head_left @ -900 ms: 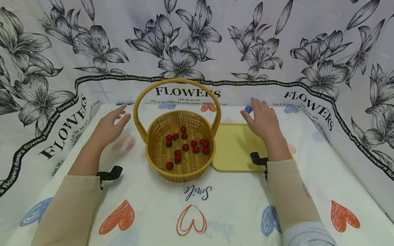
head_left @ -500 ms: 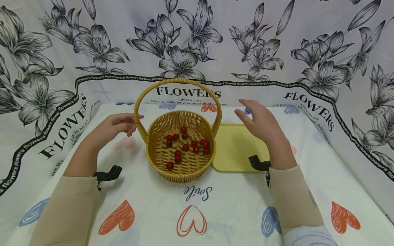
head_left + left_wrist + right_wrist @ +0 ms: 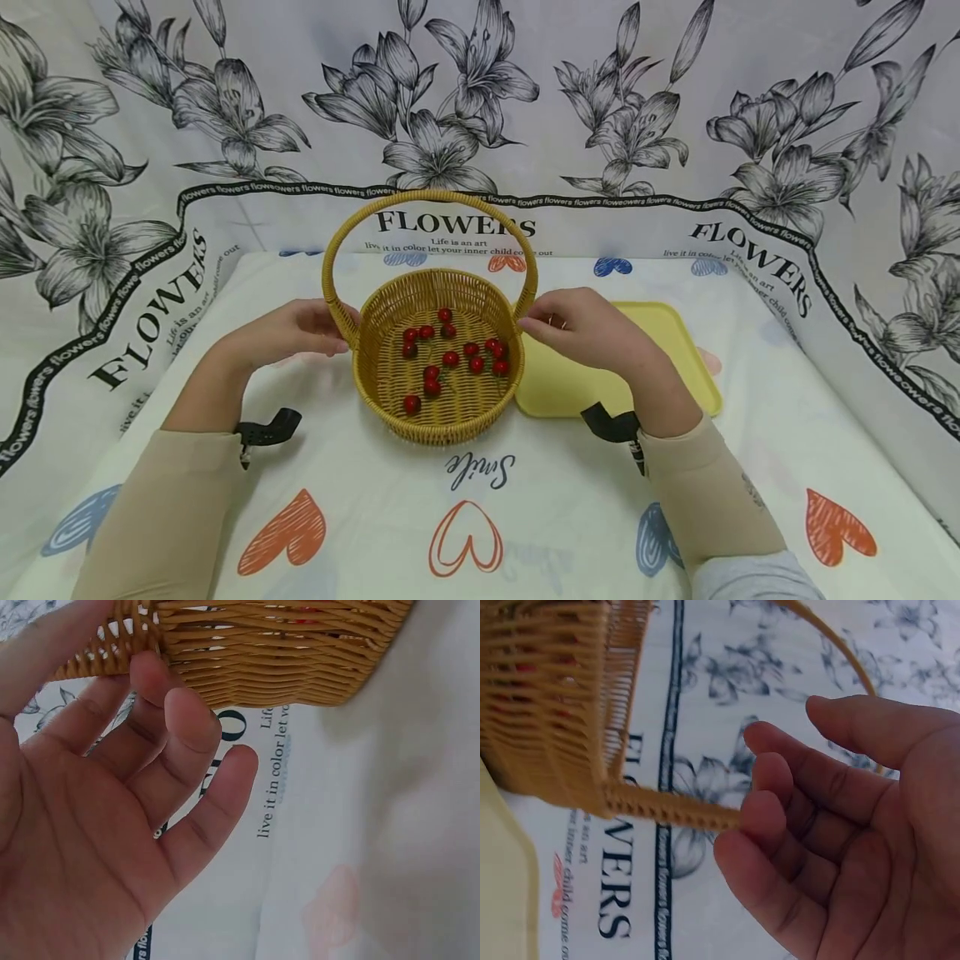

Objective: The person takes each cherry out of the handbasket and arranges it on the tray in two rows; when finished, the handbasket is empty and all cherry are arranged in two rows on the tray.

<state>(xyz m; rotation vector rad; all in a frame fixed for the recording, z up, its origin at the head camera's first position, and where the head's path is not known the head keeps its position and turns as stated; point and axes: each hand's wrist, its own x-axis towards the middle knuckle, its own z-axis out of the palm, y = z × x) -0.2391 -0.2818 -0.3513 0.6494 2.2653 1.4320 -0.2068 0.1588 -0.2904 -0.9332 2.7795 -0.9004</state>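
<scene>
A round wicker basket (image 3: pixel 438 430) with a tall arched handle (image 3: pixel 431 197) stands upright in the middle of the table. Several red cherries (image 3: pixel 451 359) lie scattered on its woven floor. At the handle's left foot, my left hand (image 3: pixel 288 335) pinches the wicker between thumb and fingers; the left wrist view has its fingertips against the weave. My right hand (image 3: pixel 588 329) is at the handle's right foot. In the right wrist view its fingers (image 3: pixel 769 877) bend loosely beside the handle, with the thumb apart. Whether they touch it is hard to tell.
A yellow tray (image 3: pixel 675 358) lies right of the basket, partly under my right forearm. Heart-printed white cloth (image 3: pixel 375 517) covers the table. Flower-patterned fabric (image 3: pixel 525 100) rises behind and at both sides. Each wrist carries a black camera mount (image 3: pixel 270 427).
Both hands have come inward to the handle's feet, the left moving right, the right moving left and down. My left fingers have closed on the handle. The basket and cherries stay put.
</scene>
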